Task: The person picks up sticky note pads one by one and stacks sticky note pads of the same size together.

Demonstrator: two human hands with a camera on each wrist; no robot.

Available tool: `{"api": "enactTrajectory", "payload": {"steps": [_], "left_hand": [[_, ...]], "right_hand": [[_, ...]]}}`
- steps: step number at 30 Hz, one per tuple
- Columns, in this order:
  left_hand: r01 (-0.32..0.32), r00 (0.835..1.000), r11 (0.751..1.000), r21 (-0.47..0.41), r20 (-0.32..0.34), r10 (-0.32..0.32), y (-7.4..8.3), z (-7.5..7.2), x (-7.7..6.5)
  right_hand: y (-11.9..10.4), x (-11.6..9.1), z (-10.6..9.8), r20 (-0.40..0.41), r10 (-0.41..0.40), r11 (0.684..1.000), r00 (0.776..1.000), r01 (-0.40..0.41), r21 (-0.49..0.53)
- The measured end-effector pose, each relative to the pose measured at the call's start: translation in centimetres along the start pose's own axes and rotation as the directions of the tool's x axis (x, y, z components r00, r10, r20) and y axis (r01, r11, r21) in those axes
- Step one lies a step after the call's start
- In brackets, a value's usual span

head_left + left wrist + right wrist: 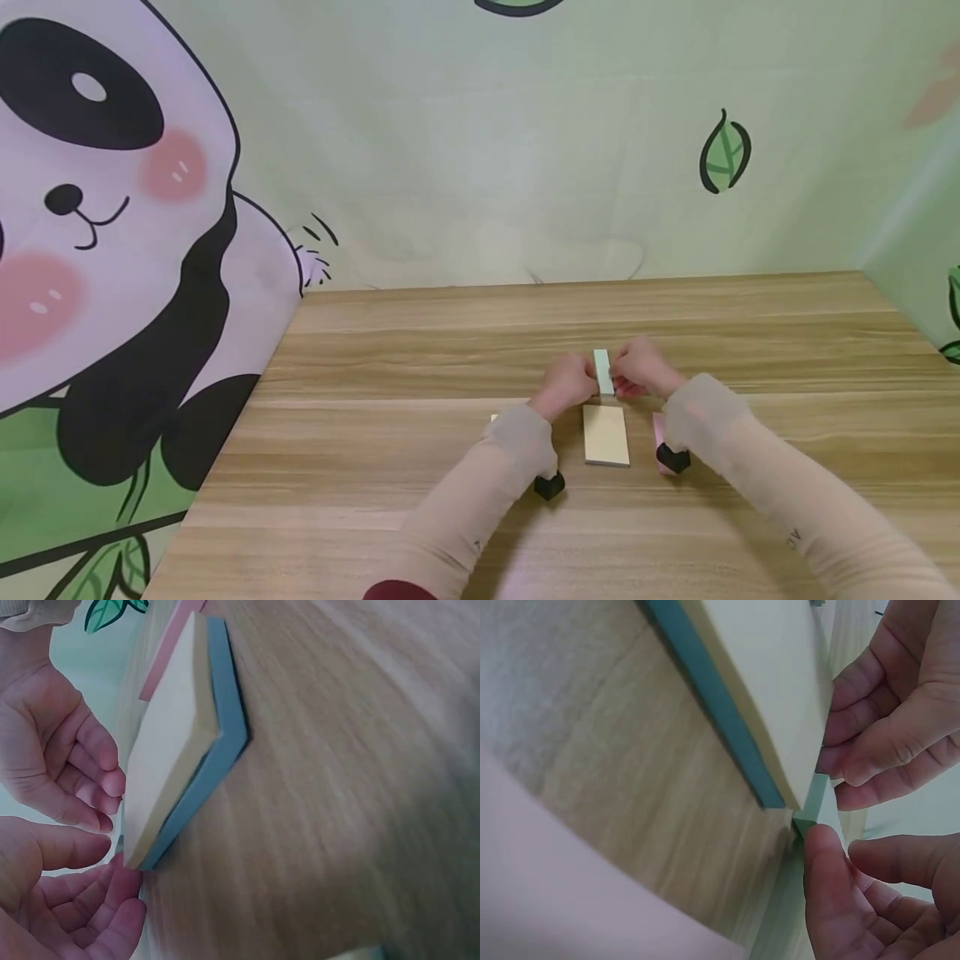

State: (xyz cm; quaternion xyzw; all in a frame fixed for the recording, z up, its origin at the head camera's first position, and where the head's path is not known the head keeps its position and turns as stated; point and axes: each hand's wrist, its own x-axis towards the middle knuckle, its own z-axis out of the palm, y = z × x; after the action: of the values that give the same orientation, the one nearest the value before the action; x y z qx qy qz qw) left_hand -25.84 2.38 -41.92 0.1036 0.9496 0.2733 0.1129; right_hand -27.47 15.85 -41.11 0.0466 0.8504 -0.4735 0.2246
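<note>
A narrow pale green strip lies on the wooden table between my two hands. My left hand has its fingertips at the strip's left side near the lower end, thumb and fingers apart in the left wrist view. On the other side, the fingertips of my right hand are right at the strip; the right wrist view shows a finger against its green end, with the thumb apart. Just in front lies a flat cream block, stacked on a teal block in the wrist views.
A pink piece lies partly under my right wrist. Beside my left sleeve, a sliver of a pale yellow piece shows. Behind the table hangs a backdrop with a panda and leaves.
</note>
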Motion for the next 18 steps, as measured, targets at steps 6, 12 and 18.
{"api": "enactTrajectory", "payload": {"steps": [6,12,18], "left_hand": [[-0.008,1.000,0.998,0.054,-0.008,0.008,0.0,0.3,0.6],[-0.042,0.993,0.992,0.117,-0.103,0.054,-2.4,3.8,4.5],[0.019,0.999,0.996,0.086,-0.032,-0.017,-1.5,2.5,3.3]], "right_hand": [[0.1,0.3,0.3,-0.022,-0.016,0.999,1.000,0.016,-0.034],[0.2,0.6,0.6,-0.039,-0.008,0.999,0.999,0.006,-0.039],[0.2,0.7,0.7,-0.034,0.014,0.999,0.999,-0.015,-0.035]]}}
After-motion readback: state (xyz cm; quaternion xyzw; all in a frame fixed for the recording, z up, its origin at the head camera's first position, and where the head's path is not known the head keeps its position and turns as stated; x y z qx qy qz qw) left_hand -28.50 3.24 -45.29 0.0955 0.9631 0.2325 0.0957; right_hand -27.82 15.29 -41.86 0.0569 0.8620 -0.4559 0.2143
